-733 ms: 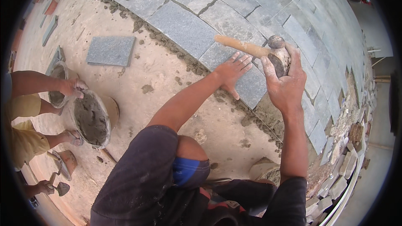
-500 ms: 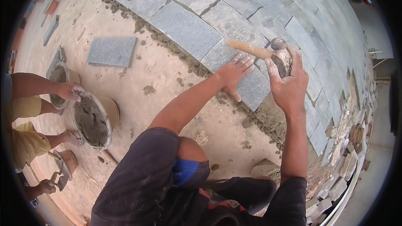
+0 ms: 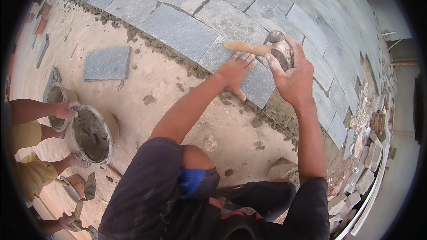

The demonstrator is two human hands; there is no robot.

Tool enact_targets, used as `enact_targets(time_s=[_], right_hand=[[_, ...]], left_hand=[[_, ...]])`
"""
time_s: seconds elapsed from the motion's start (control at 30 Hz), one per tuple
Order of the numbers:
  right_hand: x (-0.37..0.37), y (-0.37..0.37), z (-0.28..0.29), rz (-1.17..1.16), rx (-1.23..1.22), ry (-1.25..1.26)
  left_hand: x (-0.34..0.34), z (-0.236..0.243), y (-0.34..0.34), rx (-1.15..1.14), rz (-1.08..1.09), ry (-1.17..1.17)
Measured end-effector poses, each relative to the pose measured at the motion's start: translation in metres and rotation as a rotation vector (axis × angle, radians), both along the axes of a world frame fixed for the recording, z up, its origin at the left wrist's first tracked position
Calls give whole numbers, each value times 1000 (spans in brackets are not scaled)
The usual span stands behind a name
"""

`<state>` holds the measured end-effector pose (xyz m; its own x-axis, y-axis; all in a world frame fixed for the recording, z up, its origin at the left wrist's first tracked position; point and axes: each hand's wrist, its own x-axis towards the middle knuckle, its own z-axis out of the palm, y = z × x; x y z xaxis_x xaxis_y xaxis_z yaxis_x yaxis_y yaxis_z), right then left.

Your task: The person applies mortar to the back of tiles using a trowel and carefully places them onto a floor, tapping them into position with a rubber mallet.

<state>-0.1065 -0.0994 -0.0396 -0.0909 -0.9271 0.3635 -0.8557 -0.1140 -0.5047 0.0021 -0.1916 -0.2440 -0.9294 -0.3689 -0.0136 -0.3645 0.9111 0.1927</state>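
Observation:
My left hand (image 3: 235, 73) lies flat with fingers spread on a grey stone paving slab (image 3: 259, 85) at the edge of the laid paving. Above that slab, my right hand (image 3: 293, 79) grips a mallet (image 3: 246, 48) around its cement-smeared head. The wooden handle points left, over the fingertips of my left hand. Wet mortar (image 3: 283, 113) shows beside the slab, below my right wrist. More grey slabs (image 3: 178, 31) lie joined beyond my hands.
A co-worker's hand (image 3: 66, 108) is at two mortar buckets (image 3: 111, 126) on the left; another hand (image 3: 69, 221) holds a trowel (image 3: 90, 186). Loose slabs (image 3: 106, 63) lie on the sandy ground. Stone pieces (image 3: 362, 180) are piled at right. A taut string (image 3: 278, 124) runs along the paving edge.
The view has shifted slightly, so the scene sits further left. The mallet's handle has swung nearly level. The co-worker's trowel has turned upward at lower left. My left hand stays on the slab.

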Motion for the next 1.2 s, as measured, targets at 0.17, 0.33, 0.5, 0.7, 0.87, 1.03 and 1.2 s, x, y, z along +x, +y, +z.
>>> enact_targets(time_s=[0.17, 0.33, 0.5, 0.7, 0.87, 1.03, 1.2], right_hand=[[-31, 47, 33, -222, -168, 132], [-51, 106, 38, -334, -143, 211], [-63, 124, -2, -347, 82, 163], [-61, 153, -8, -385, -73, 108], [-59, 162, -8, -312, 30, 133], [-60, 166, -10, -336, 108, 31], [-56, 171, -10, -360, 74, 118]], left_hand=[[0, -13, -2, -48, 12, 102], [-2, -10, -1, -45, 21, 58], [-8, -9, -1, -92, 9, 41], [-6, -6, 1, -128, 19, -7], [-6, -10, 1, -139, 15, 46], [-12, -12, 5, -135, 14, 20], [-6, -18, -1, -103, 20, 83]])
